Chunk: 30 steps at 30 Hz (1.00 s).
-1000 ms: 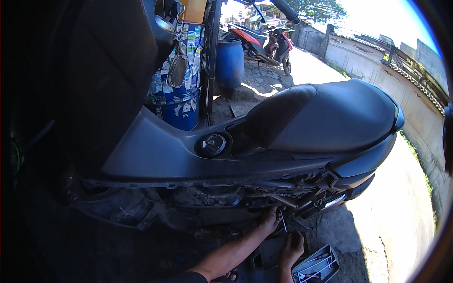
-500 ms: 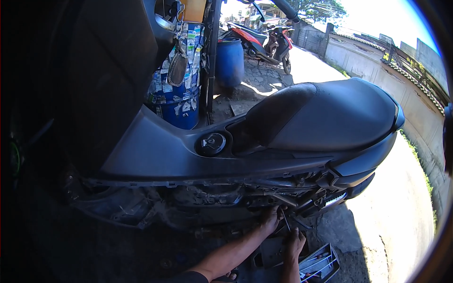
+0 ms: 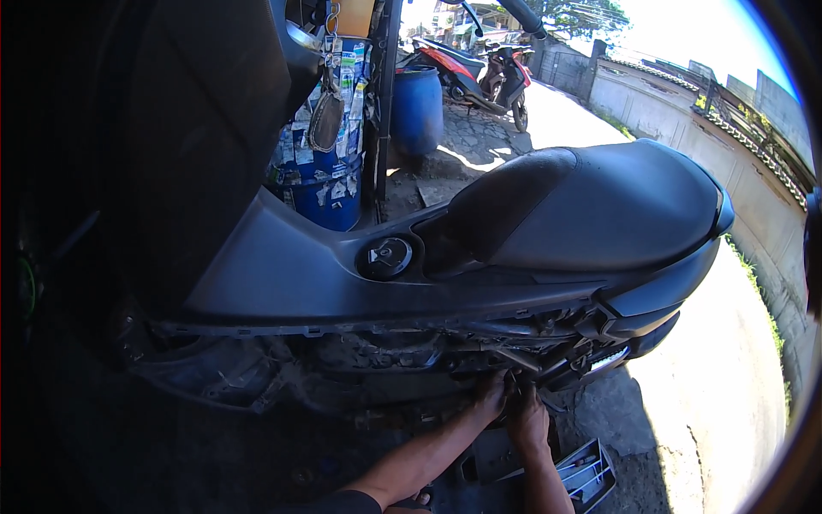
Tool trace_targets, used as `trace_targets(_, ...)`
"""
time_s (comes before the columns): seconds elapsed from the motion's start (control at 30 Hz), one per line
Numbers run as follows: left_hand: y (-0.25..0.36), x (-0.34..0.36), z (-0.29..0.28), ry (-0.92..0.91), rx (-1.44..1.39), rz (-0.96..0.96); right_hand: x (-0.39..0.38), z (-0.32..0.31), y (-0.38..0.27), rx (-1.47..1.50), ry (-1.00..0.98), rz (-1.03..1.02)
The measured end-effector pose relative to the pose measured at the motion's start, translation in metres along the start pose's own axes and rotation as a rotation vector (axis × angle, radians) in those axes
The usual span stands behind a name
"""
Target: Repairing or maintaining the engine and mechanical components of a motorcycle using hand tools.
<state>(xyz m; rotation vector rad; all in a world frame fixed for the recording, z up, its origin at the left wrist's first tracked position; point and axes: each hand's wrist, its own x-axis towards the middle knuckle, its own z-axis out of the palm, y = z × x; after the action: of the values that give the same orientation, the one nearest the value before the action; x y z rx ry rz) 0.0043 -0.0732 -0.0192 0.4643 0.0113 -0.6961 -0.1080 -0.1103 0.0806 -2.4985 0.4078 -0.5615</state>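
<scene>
Below the seat [image 3: 599, 210] of a dark scooter [image 3: 300, 270], bare frame tubes and inner parts [image 3: 514, 358] show along the near side. My left hand [image 3: 490, 396] reaches up to these parts, fingers curled around something I cannot make out in the shadow. My right hand [image 3: 531, 415] is raised close beside it, closed on a thin metal tool that is mostly hidden by the fingers and dim. A dark tray of long tools [image 3: 606, 471] lies on the ground right of my right forearm.
Behind the scooter stand a label-covered blue drum [image 3: 325, 201] and a plastic blue barrel [image 3: 418, 111]. A red and black scooter [image 3: 462, 77] is parked farther back. A wall [image 3: 651, 103] runs along the sunlit concrete path on the right. Dark shade covers the lower left.
My right hand has moved upward with the thin tool, to just beside my left hand under the bodywork. My left hand stays about where it was.
</scene>
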Motion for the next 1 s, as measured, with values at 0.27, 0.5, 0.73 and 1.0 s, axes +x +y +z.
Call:
trace_targets(0.27,0.002,-0.006,0.0,0.112,0.088,-0.012,0.019,0.011,0.017,0.446,-0.074,0.046)
trace_targets(0.5,0.013,-0.036,0.012,0.177,0.191,0.095,0.026,0.009,0.04,1.033,-0.318,0.476)
trace_targets(0.73,0.022,-0.029,0.021,0.115,0.377,0.09,0.027,0.021,0.055,0.493,-0.094,0.01)
trace_targets(1.0,0.029,-0.061,-0.001,0.265,0.715,0.187,-0.029,0.04,0.019,0.246,-0.08,0.201)
